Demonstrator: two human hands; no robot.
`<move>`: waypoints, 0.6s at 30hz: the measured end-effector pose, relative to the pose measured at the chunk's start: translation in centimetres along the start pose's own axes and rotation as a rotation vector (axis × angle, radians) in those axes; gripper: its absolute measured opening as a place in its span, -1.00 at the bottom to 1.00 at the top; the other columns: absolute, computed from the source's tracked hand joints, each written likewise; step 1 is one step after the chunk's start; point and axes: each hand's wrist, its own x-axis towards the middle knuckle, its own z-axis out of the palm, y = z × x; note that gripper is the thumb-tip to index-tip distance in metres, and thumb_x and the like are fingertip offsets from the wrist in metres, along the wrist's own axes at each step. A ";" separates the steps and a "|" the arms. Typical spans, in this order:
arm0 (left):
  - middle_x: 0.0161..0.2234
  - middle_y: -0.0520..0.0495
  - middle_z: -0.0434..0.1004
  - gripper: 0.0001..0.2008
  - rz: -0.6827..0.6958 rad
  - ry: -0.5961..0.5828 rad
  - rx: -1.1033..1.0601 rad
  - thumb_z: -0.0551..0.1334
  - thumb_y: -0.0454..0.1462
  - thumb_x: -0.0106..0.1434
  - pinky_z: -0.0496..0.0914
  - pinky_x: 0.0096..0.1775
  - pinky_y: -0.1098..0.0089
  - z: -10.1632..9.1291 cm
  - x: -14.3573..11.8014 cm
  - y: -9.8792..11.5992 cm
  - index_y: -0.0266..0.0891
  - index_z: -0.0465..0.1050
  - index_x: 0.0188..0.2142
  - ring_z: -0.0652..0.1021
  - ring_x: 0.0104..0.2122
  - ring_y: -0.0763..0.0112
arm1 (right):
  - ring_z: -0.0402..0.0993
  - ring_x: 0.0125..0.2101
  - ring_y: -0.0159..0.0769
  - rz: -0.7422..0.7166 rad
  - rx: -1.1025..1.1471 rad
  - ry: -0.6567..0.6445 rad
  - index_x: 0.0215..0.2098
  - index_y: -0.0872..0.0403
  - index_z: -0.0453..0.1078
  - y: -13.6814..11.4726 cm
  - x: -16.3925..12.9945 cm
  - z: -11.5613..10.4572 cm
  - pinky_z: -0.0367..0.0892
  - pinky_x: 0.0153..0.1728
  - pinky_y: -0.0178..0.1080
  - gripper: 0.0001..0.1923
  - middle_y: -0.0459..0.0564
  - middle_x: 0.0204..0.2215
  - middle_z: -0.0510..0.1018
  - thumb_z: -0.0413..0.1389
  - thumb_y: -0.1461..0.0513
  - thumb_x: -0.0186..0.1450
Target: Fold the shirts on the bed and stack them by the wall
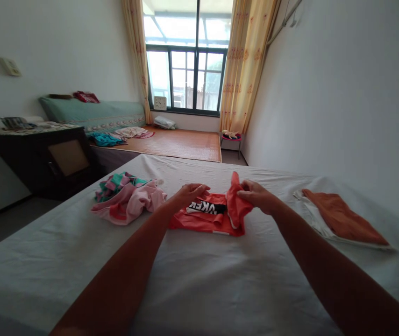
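A red shirt (199,225) with white letters on a black band lies partly folded on the white-sheeted surface in front of me. At its right side, my right hand (255,195) pinches a raised part of the cloth, which stands up and folds over the shirt. My left hand (189,195) is over the shirt's left part, fingers stretched toward the right and holding nothing that I can see. To the left lies a loose heap of pink clothing (146,198) with a green-and-pink piece (118,184) behind it.
Folded orange-brown and white cloths (346,214) lie at the right, near the wall. Beyond the white sheet (199,275) is a bed with a brown mat (185,142). A dark cabinet (38,163) stands at the left, and a small pink stool (232,137) at the back.
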 end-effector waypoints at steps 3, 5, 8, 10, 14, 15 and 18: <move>-0.24 -0.22 0.54 -0.38 -0.107 -0.030 -0.229 0.14 0.16 0.17 0.41 -0.35 0.41 0.2 -0.4 0.3 -0.36 0.45 -0.10 0.54 -0.33 0.36 | 0.33 -0.52 -0.42 -0.166 -0.022 -0.014 -0.38 0.07 0.32 -2.2 1.6 5.0 0.24 -0.55 -0.39 -0.84 -0.14 -0.51 0.45 0.17 0.19 0.08; -0.35 -0.17 0.52 -0.37 -0.147 -0.034 -0.280 0.15 0.18 0.14 0.39 -0.41 0.43 -0.1 -0.7 0.3 -0.37 0.46 -0.16 0.52 -0.43 0.41 | 0.41 -0.43 -0.38 -0.266 0.032 -0.170 -0.34 0.05 0.37 -3.1 2.1 7.5 0.32 -0.45 -0.36 -0.83 -0.11 -0.44 0.50 0.15 0.14 0.14; -0.41 -0.07 0.49 -0.45 -0.134 -0.040 -0.246 0.34 0.01 0.04 0.35 -0.46 0.48 -1.0 -1.1 -0.1 -0.33 0.42 -0.09 0.49 -0.49 0.46 | 0.47 -0.34 -0.33 -0.295 0.185 -0.260 -0.25 0.06 0.40 -3.3 2.5 8.8 0.39 -0.35 -0.31 -0.73 -0.06 -0.37 0.53 0.10 0.05 0.21; -0.38 -0.05 0.49 -0.41 -0.128 -0.011 -0.228 0.37 -0.17 0.00 0.36 -0.45 0.49 -1.8 -1.4 -0.3 -0.27 0.34 0.03 0.49 -0.49 0.48 | 0.49 -0.35 -0.32 -0.256 0.256 -0.134 -0.24 0.07 0.39 -2.7 2.8 8.4 0.41 -0.38 -0.30 -0.69 -0.04 -0.36 0.52 0.09 0.02 0.22; -0.37 0.00 0.46 -0.26 -0.236 0.062 -0.037 0.20 -0.36 0.03 0.38 -0.45 0.48 -4.1 -2.4 -0.2 -0.14 0.09 0.23 0.48 -0.48 0.48 | 0.50 -0.37 -0.34 -0.207 0.245 0.064 -0.24 0.08 0.37 -0.9 3.6 6.8 0.41 -0.42 -0.31 -0.72 -0.02 -0.31 0.51 0.05 0.04 0.25; -0.39 0.02 0.45 -0.24 -0.266 0.059 0.045 0.16 -0.37 0.04 0.38 -0.46 0.47 -4.8 -2.7 -0.1 -0.10 0.04 0.26 0.47 -0.49 0.48 | 0.50 -0.37 -0.33 -0.219 0.210 0.094 -0.24 0.08 0.36 -0.6 3.7 6.7 0.42 -0.41 -0.29 -0.73 -0.02 -0.31 0.51 0.02 0.06 0.27; -0.42 0.05 0.45 -0.25 -0.340 0.026 0.378 0.11 -0.36 0.06 0.39 -0.45 0.44 -6.4 -3.4 0.2 -0.06 0.04 0.27 0.47 -0.50 0.44 | 0.50 -0.31 -0.28 -0.312 0.003 0.190 -0.24 0.07 0.38 -0.2 3.7 7.0 0.41 -0.28 -0.21 -0.73 0.00 -0.31 0.53 -0.09 0.11 0.33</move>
